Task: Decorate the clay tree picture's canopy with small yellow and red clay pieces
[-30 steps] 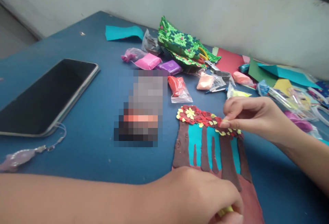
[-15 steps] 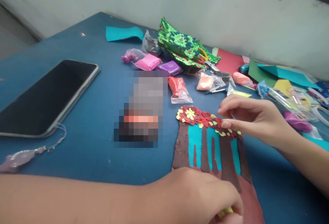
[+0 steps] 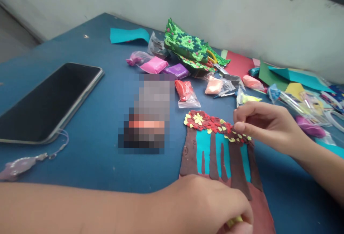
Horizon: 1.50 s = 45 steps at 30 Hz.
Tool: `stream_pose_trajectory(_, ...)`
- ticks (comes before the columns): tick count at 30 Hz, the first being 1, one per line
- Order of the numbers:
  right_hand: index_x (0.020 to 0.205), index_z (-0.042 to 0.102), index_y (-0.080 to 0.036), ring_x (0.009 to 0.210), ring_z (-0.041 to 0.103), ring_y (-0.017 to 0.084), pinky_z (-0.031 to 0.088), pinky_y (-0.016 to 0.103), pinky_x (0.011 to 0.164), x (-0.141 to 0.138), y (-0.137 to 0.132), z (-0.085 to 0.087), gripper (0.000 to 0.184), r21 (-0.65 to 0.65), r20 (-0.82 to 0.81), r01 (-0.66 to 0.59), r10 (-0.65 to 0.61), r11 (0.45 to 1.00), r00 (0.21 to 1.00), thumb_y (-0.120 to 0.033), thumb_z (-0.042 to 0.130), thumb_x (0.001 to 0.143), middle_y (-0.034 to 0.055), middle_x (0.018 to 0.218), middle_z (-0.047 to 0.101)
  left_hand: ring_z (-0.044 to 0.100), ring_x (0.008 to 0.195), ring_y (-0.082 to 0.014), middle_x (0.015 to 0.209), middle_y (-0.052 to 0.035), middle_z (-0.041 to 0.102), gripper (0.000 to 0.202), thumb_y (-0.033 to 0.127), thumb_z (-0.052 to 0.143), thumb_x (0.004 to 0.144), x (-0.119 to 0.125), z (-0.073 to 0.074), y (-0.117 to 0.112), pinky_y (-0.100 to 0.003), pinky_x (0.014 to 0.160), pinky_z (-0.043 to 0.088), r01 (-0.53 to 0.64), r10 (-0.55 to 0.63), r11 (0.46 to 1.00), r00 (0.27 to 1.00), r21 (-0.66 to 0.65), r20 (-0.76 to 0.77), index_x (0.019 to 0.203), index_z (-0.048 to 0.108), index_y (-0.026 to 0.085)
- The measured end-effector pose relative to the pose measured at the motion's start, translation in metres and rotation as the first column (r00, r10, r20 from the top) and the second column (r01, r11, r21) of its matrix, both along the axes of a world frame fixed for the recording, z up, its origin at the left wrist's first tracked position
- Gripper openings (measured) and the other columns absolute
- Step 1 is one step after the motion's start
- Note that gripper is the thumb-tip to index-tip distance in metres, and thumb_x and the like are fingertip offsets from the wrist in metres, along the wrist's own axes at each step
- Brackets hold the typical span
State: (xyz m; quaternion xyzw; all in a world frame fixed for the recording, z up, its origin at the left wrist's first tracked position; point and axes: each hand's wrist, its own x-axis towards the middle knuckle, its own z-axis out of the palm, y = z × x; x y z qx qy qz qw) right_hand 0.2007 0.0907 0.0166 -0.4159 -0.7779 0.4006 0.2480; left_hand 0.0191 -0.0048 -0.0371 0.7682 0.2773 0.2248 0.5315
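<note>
My left hand (image 3: 215,201) reaches in from the left and is closed round a lump of yellow clay (image 3: 234,221), which mostly hides inside the curled fingers. Beneath that hand lies a clay picture (image 3: 258,205) with brown tree trunks over turquoise and a reddish-brown lower part. Red, maroon and yellow clay petals (image 3: 212,123) crowd along its far edge. Just above the right end of these petals, my right hand (image 3: 264,124) has thumb and forefinger pinched together; whatever is between the tips is too small to make out.
A phone (image 3: 51,101) with a charm (image 3: 24,166) lies at left, a blurred-out item (image 3: 150,115) near the middle. Behind are bagged red clay (image 3: 185,90), purple clay (image 3: 177,71), pink clay (image 3: 154,65) and a green leafy clay piece (image 3: 188,44). Coloured paper (image 3: 238,63) and tape (image 3: 334,119) stand right.
My right hand has shifted slightly right and lifted a little off the petals, its thumb and forefinger drawing closer together. My left hand has stayed nearly still.
</note>
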Motion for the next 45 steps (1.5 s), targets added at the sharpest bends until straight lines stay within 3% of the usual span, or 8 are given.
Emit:
stream_pose_trajectory(5, 0.063, 0.063, -0.018, 0.047, 0.052, 0.009, 0.042, 0.020, 0.041, 0.001, -0.001, 0.003, 0.036, 0.001, 0.094, -0.045, 0.044, 0.999, 0.995, -0.042, 0.053, 0.088, 0.0017, 0.056, 0.061, 0.042, 0.049, -0.0035, 0.059, 0.0083, 0.050, 0.008, 0.012, 0.057, 0.078, 0.001, -0.001, 0.000, -0.010, 0.049, 0.033, 0.016, -0.016, 1.000, 1.000, 0.020, -0.012, 0.075, 0.058, 0.019)
stream_pose_trajectory(8, 0.069, 0.067, -0.019, 0.046, 0.054, 0.011, 0.044, 0.021, 0.039, -0.001, -0.001, 0.002, 0.025, -0.012, 0.081, 0.062, -0.061, 0.998, 0.995, -0.042, 0.066, 0.079, 0.0006, 0.055, 0.062, 0.040, 0.046, -0.0032, 0.056, 0.0082, 0.050, 0.009, 0.011, 0.059, 0.075, 0.003, -0.001, -0.001, -0.011, 0.045, 0.032, 0.018, -0.018, 1.000, 0.999, -0.005, -0.033, 0.070, 0.057, 0.018)
stream_pose_trajectory(12, 0.061, 0.064, -0.020, 0.050, 0.059, 0.012, 0.048, 0.021, 0.043, -0.001, -0.002, -0.002, 0.025, 0.012, -0.016, 0.118, -0.117, 0.993, 0.993, -0.039, 0.079, 0.065, 0.0000, 0.058, 0.065, 0.040, 0.046, -0.0038, 0.056, 0.0073, 0.052, 0.010, 0.012, 0.056, 0.077, 0.004, 0.000, 0.000, -0.011, 0.046, 0.033, 0.023, -0.024, 1.000, 0.998, -0.022, -0.057, 0.069, 0.057, 0.018)
stream_pose_trajectory(22, 0.055, 0.052, -0.021, 0.046, 0.053, 0.009, 0.043, 0.020, 0.042, 0.005, -0.015, -0.002, 0.030, 0.220, 0.070, -0.040, 0.025, 0.975, 0.997, -0.028, 0.077, 0.070, -0.0039, 0.052, 0.060, 0.041, 0.048, -0.0039, 0.057, 0.0072, 0.050, 0.010, 0.011, 0.055, 0.076, 0.002, -0.001, -0.002, -0.011, 0.048, 0.033, 0.014, -0.015, 0.999, 1.000, -0.048, -0.009, 0.069, 0.054, 0.018)
stream_pose_trajectory(31, 0.063, 0.058, -0.019, 0.051, 0.051, 0.011, 0.045, 0.022, 0.044, -0.003, -0.006, 0.002, 0.038, 0.000, 0.029, 0.086, -0.086, 0.996, 0.996, -0.043, 0.085, 0.052, -0.0015, 0.059, 0.057, 0.041, 0.046, -0.0039, 0.056, 0.0077, 0.051, 0.009, 0.012, 0.056, 0.077, 0.003, -0.002, -0.001, -0.011, 0.047, 0.034, 0.032, -0.031, 0.999, 0.998, 0.012, -0.045, 0.070, 0.057, 0.019)
stream_pose_trajectory(36, 0.092, 0.066, -0.022, 0.060, 0.056, 0.013, 0.048, 0.024, 0.050, 0.003, 0.000, -0.001, 0.037, -0.071, -0.039, -0.015, 0.012, 0.997, 0.999, -0.045, 0.078, 0.066, 0.0009, 0.069, 0.060, 0.042, 0.047, -0.0039, 0.057, 0.0075, 0.054, 0.009, 0.011, 0.056, 0.078, 0.001, 0.002, 0.000, -0.011, 0.047, 0.034, 0.037, -0.036, 0.998, 0.998, 0.043, -0.044, 0.074, 0.059, 0.019)
stream_pose_trajectory(41, 0.122, 0.059, -0.033, 0.087, 0.057, 0.021, 0.049, 0.032, 0.072, 0.031, -0.001, -0.009, 0.051, 0.107, 0.086, -0.169, 0.160, 0.980, 0.983, -0.061, 0.029, 0.092, 0.0062, 0.097, 0.061, 0.051, 0.055, -0.0057, 0.064, 0.0060, 0.061, 0.007, 0.014, 0.058, 0.080, 0.000, 0.000, 0.001, -0.011, 0.054, 0.038, 0.056, -0.052, 0.997, 0.996, 0.053, -0.069, 0.080, 0.062, 0.020)
stream_pose_trajectory(45, 0.129, 0.053, -0.036, 0.107, 0.052, 0.027, 0.042, 0.041, 0.092, 0.047, 0.000, -0.021, 0.053, 0.402, 0.296, -0.286, 0.172, 0.870, 0.940, -0.060, 0.025, 0.091, 0.0067, 0.119, 0.055, 0.055, 0.059, -0.0056, 0.069, 0.0073, 0.065, 0.011, 0.012, 0.061, 0.077, 0.001, -0.008, 0.003, -0.011, 0.056, 0.039, 0.139, -0.135, 0.987, 0.989, 0.078, -0.062, 0.084, 0.061, 0.021)
